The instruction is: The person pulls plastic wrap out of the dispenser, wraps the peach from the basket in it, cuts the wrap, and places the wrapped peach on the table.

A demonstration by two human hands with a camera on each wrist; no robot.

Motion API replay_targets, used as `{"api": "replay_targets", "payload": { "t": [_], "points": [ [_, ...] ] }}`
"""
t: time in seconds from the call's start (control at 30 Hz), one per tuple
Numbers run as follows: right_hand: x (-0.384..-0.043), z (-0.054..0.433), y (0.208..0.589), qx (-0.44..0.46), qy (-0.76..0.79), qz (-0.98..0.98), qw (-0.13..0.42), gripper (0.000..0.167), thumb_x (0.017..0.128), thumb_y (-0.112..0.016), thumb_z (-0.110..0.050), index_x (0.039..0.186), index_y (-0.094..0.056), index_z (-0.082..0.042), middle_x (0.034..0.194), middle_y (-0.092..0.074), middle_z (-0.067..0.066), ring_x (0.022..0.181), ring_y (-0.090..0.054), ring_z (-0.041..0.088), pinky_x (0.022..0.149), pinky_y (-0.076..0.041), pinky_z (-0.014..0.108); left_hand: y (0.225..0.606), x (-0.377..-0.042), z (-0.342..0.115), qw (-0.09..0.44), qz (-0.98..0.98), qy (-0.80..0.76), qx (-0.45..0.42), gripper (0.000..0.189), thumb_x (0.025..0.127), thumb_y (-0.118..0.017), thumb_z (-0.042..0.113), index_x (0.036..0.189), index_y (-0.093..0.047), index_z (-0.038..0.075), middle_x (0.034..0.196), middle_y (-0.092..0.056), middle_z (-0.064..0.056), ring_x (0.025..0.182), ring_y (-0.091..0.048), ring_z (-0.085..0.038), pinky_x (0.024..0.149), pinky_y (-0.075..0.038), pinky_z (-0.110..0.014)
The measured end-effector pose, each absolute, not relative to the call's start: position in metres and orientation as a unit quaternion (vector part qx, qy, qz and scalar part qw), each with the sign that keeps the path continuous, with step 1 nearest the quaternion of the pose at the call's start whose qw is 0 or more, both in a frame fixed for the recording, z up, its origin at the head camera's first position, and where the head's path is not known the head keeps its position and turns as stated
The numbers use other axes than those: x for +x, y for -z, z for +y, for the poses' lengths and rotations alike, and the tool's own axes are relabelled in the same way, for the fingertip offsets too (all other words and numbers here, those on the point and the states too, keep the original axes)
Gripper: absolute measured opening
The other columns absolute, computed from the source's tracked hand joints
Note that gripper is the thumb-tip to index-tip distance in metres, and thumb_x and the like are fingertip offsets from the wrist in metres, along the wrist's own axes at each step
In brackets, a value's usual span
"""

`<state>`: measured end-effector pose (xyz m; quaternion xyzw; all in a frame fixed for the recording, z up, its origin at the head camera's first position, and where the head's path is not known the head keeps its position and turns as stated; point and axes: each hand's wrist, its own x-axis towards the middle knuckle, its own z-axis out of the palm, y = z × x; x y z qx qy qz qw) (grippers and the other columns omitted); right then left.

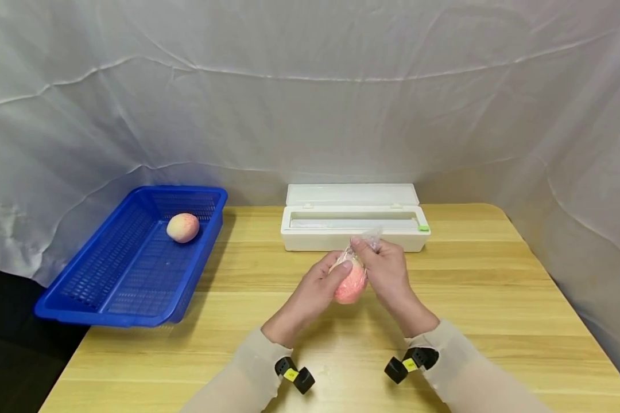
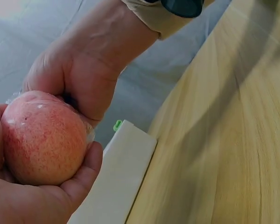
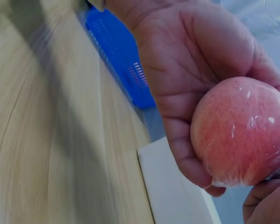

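Observation:
A pink peach (image 1: 351,287) wrapped in clear plastic film is held up over the table in front of the white box. My left hand (image 1: 317,284) grips it, fingers curled around its side and thumb across the front. With my right hand (image 1: 387,267) I pinch the gathered film (image 1: 373,236) at the top of the fruit. In the left wrist view the peach (image 2: 44,140) rests in the left palm and fingers. Film lies tight and shiny over the peach (image 3: 242,128) in the right wrist view.
Behind the hands stands a long white film box (image 1: 353,242), its lid raised and a green piece (image 1: 423,228) at its right end. At left, a blue plastic basket (image 1: 193,269) holds another peach (image 1: 183,228). A grey-white cloth (image 1: 310,126) hangs behind the wooden table (image 1: 496,321).

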<state>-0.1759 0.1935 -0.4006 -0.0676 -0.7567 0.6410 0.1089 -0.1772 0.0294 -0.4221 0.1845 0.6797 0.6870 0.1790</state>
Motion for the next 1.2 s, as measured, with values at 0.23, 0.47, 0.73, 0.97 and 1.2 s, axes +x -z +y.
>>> {"api": "replay_targets", "payload": {
  "t": [0.23, 0.47, 0.73, 0.97, 1.2],
  "points": [
    [-0.175, 0.188, 0.403, -0.061, -0.663, -0.736, 0.122, 0.032, 0.101, -0.074, -0.026, 0.099, -0.079, 0.005, 0.090, -0.079, 0.007, 0.087, -0.070, 0.012, 0.074, -0.060, 0.024, 0.424, -0.176, 0.033, 0.156, 0.633, -0.741, 0.163, 0.037, 0.112, -0.048, 0.028, 0.129, -0.063, -0.001, 0.105, -0.069, -0.001, 0.092, -0.065, -0.010, 0.081, -0.058, -0.027],
    [-0.177, 0.187, 0.404, -0.064, -0.694, -0.710, 0.102, 0.033, 0.103, -0.071, -0.022, 0.103, -0.076, 0.010, 0.080, -0.073, -0.004, 0.077, -0.067, 0.007, 0.067, -0.059, 0.022, 0.428, -0.177, 0.033, 0.137, 0.638, -0.743, 0.146, 0.042, 0.113, -0.045, 0.032, 0.128, -0.067, 0.000, 0.116, -0.068, -0.011, 0.100, -0.063, -0.012, 0.085, -0.058, -0.029],
    [-0.182, 0.204, 0.400, -0.017, -0.699, -0.711, 0.071, 0.026, 0.103, -0.070, -0.017, 0.094, -0.071, 0.007, 0.066, -0.054, -0.002, 0.057, -0.048, 0.009, 0.054, -0.046, 0.020, 0.432, -0.182, 0.027, 0.145, 0.613, -0.764, 0.142, 0.040, 0.113, -0.048, 0.028, 0.129, -0.062, -0.006, 0.105, -0.068, 0.001, 0.095, -0.064, -0.009, 0.082, -0.057, -0.025],
    [-0.180, 0.207, 0.394, -0.019, -0.740, -0.668, 0.081, 0.019, 0.104, -0.067, -0.010, 0.087, -0.073, -0.005, 0.070, -0.059, -0.002, 0.058, -0.052, 0.007, 0.055, -0.051, 0.019, 0.431, -0.183, 0.026, 0.170, 0.601, -0.764, 0.163, 0.041, 0.113, -0.047, 0.028, 0.141, -0.055, -0.001, 0.123, -0.064, -0.007, 0.106, -0.062, -0.011, 0.088, -0.056, -0.023],
    [-0.175, 0.205, 0.388, 0.045, -0.724, -0.677, 0.122, 0.017, 0.104, -0.066, -0.009, 0.096, -0.074, 0.003, 0.075, -0.063, -0.005, 0.063, -0.055, 0.006, 0.060, -0.053, 0.019, 0.432, -0.185, 0.024, 0.245, 0.553, -0.788, 0.114, 0.056, 0.113, -0.039, 0.051, 0.143, -0.046, 0.004, 0.128, -0.062, -0.011, 0.105, -0.069, -0.016, 0.092, -0.061, -0.036]
  ]
}}
